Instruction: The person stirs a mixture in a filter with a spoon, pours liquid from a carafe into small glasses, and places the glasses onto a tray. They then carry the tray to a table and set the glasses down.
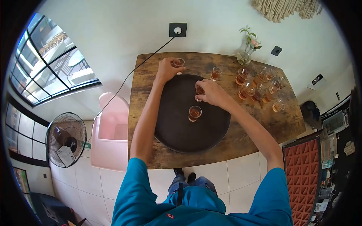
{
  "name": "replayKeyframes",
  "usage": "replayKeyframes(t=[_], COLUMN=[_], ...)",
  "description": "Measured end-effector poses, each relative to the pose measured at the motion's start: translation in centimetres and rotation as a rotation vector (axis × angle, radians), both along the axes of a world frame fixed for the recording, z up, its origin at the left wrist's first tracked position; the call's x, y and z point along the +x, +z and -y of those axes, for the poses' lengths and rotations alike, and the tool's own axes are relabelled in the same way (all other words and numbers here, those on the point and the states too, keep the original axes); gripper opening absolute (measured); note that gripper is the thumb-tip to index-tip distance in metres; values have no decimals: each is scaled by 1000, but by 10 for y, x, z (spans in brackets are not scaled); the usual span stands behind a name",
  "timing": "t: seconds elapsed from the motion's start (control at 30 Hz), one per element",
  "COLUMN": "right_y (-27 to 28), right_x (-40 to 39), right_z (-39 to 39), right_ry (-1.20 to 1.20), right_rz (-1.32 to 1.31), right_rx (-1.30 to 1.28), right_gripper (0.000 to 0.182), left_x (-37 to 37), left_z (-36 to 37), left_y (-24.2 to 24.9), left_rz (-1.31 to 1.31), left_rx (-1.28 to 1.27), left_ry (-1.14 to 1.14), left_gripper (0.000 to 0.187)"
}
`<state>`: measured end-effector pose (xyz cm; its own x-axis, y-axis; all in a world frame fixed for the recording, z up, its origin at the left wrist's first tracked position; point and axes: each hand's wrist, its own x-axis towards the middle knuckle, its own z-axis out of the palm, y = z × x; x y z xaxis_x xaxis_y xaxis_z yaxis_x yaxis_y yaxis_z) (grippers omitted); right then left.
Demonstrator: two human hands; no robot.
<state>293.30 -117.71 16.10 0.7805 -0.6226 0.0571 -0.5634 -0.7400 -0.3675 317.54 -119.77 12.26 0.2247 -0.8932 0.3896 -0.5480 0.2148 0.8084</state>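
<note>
A round dark tray [177,128] lies on the wooden table [241,139]. My left hand [168,71] is closed around a small glass of amber drink [178,62] just beyond the tray's far left edge. Over the tray's upper right part, my right hand [211,93] grips another such glass [198,92], partly hidden by the fingers. One glass [194,113] stands on the tray, nearer to me. Past the tray's far right edge, a glass [216,73] stands on the wood.
Several filled glasses [247,89] cluster on the table's right side. Behind them is a vase with flowers [244,56]. A black cable runs from the wall socket [178,29] past the table's left edge, near a pink chair [113,143] and a fan [66,139].
</note>
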Motion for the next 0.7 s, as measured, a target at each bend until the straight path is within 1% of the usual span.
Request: replayKeyframes(t=[0.07, 0.1, 0.17, 0.23, 0.27, 0.33, 0.37, 0.4, 0.43, 0.5, 0.53, 0.6, 0.63, 0.7], right_y=[1, 5, 14, 18, 20, 21, 18, 10, 2, -9, -15, -27, -31, -34], right_x=[2, 3, 8, 13, 16, 26, 30, 32, 34, 36, 37, 36, 37, 37], right_z=[6, 9, 23, 38, 47, 67, 77, 88, 96, 111, 115, 121, 123, 127], right_ry=[-3, -5, -14, -35, -31, -100, -98, -122, -147, -169, -189, -203, -216, -194], right_rz=[-12, 28, 76, 176, 173, 122, 129, 129, 125, 114, 98, 98, 98, 95], right_rx=[27, 24, 13, -165, -160, -122, -117, -175, -233, -204, -176, -213, -254, -244], right_gripper=[33, 31, 29, 27, 27, 28, 28, 28, 28, 29, 29, 30, 32, 32], left_x=[-2, -3, -1, -1, -1, 0, -1, -1, 2, 6, 10, 15, 15, 14], left_z=[20, 27, 40, 47, 49, 47, 47, 46, 46, 44, 40, 27, 18, -7], left_y=[-13, -17, -25, -32, -37, -37, -36, -34, -40, -47, -49, -52, -51, -48], left_rz=[12, 35, 65, 89, 52, 22, -34, -90, -83, -99, -95, 196, 197, 447], left_rx=[-48, -97, -99, -95, -78, -54, -12, 30, 36, 80, 81, 154, 154, 319], left_ry=[12, 24, 30, 45, 36, 36, 14, -11, -13, -101, -101, -34, -28, 81], left_gripper=[42, 41, 41, 40, 39, 38, 39, 40, 40, 44, 44, 47, 47, 42])
